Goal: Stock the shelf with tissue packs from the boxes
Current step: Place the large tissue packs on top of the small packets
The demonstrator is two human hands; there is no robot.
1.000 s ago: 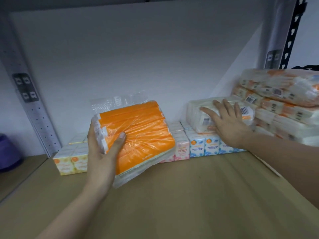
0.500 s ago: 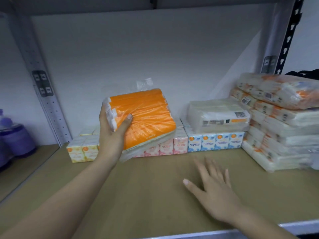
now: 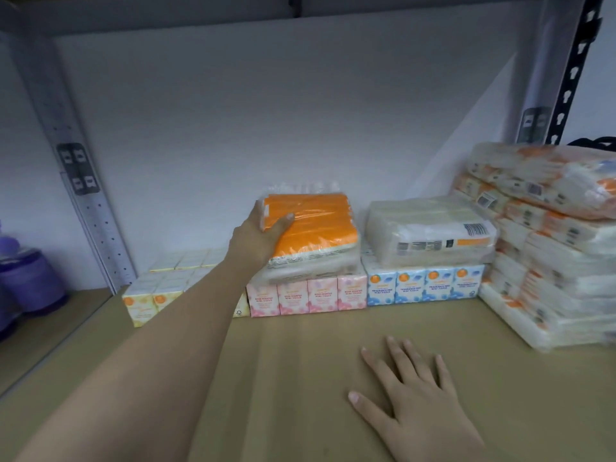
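My left hand (image 3: pixel 258 236) grips the left end of an orange plastic-wrapped tissue pack (image 3: pixel 318 228), which lies on top of the pink mini tissue boxes (image 3: pixel 306 296) at the back of the shelf. A white tissue pack (image 3: pixel 430 230) rests beside it on the blue mini tissue boxes (image 3: pixel 425 286). Yellow mini tissue boxes (image 3: pixel 156 290) stand to the left, partly hidden by my forearm. My right hand (image 3: pixel 413 405) lies flat, fingers spread, on the brown shelf board (image 3: pixel 300 378), holding nothing.
A tall stack of orange-and-white tissue packs (image 3: pixel 550 248) fills the right end of the shelf. Grey metal uprights (image 3: pixel 80 201) frame both sides, and a shelf runs overhead. Purple containers (image 3: pixel 30 281) stand on the neighbouring shelf at the left.
My left hand has carried the orange pack back and right, down onto the pink boxes. My right hand left the white pack and came down flat on the shelf board.
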